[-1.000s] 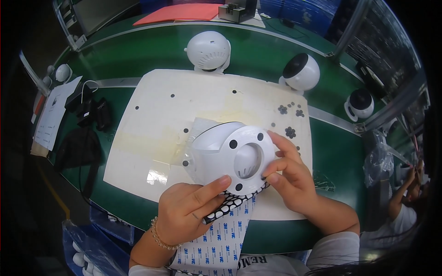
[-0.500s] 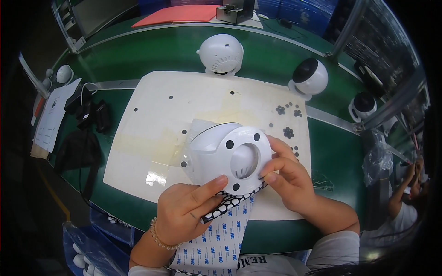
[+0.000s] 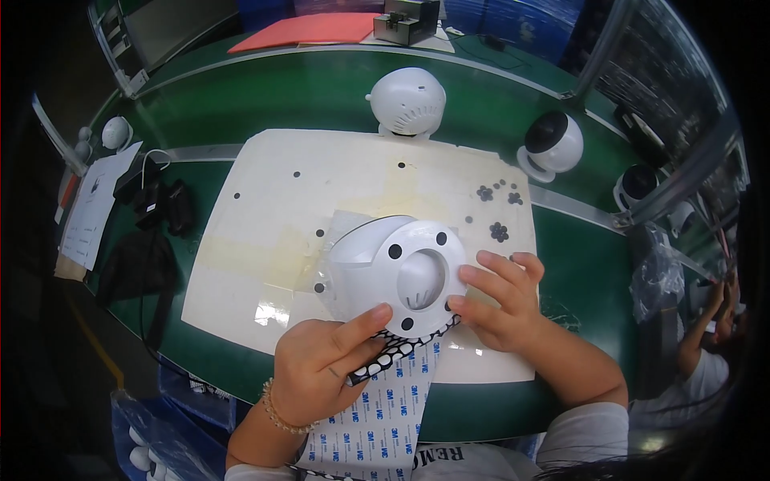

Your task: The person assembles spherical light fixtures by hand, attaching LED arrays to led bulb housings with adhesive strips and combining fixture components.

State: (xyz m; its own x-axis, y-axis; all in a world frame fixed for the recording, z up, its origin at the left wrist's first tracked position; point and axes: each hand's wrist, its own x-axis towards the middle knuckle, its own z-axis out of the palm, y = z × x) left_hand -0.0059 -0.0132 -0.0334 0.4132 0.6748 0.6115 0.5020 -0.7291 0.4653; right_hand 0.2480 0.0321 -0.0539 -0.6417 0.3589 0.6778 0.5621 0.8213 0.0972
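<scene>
A white dome-shaped camera (image 3: 365,240) lies tipped over on the mat, its round ring base (image 3: 433,232) turned up toward me. Several black round pads are stuck on the ring. My left hand (image 3: 325,365) grips a folded sheet of adhesive pads (image 3: 385,425), printed backing on one face and black with white holes on the other. Its index finger rests on the ring's lower left. My right hand (image 3: 505,301) has its fingers spread, and its thumb presses a black pad at the ring's lower right edge. Fingers beneath the sheet are partly hidden.
The white mat (image 3: 233,272) carries scattered black pads and clusters at its right. White cameras (image 3: 409,100) (image 3: 553,144) stand along its far edge. Black adapters with cables (image 3: 152,200) and a paper sheet (image 3: 92,200) lie left. A person (image 3: 690,385) sits at far right.
My right hand's fingers have lifted off the ring's right side and spread, the thumb staying at its edge. The left hand and the camera stay nearly still; the whole view has shifted slightly.
</scene>
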